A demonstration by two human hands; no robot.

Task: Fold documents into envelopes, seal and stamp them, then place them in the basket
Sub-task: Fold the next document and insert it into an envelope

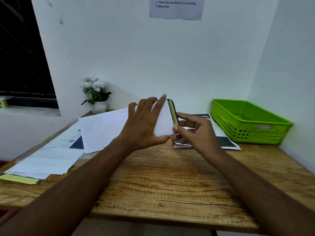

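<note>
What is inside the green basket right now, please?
Nothing shows in the green basket: only its perforated walls and some floor. Its near wall covers the rest, so that part is unknown.

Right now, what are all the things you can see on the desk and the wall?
White paper envelope with yellow-green strip: one, white, held up, centre
Plain paper sheets: several, white, left
Green plastic basket: one, green, right
Printed papers: few, black-and-white, beside the basket
Potted flowers: one, white, back left
Wall notice: one, pale grey, top
Wooden table: one, brown, underneath
Left hand: one, holds the envelope
Right hand: one, pinches the envelope's edge
</note>
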